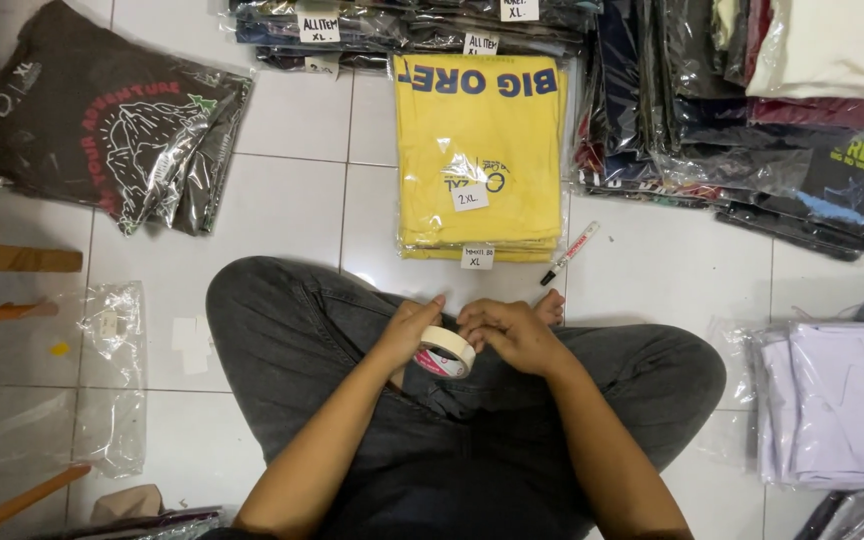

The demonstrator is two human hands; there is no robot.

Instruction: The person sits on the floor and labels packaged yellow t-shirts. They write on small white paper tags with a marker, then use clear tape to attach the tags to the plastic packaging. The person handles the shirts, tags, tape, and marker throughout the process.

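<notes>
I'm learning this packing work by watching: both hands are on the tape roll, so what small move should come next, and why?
Probably peel up the free end of the tape roll. The left hand steadies the roll over the lap while the right hand has its fingertips on the rim, and no loose strip shows yet.

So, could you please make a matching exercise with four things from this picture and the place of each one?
Things:
1. round cream roll of tape
2. stack of yellow folded shirts in plastic
3. white marker pen with black cap
4. dark folded shirt in clear bag

Places:
A. top left on the floor tiles
B. between both hands, above the lap
C. right of the yellow stack
D. ahead of the knees, centre

Pairs: 1-B, 2-D, 3-C, 4-A
</notes>
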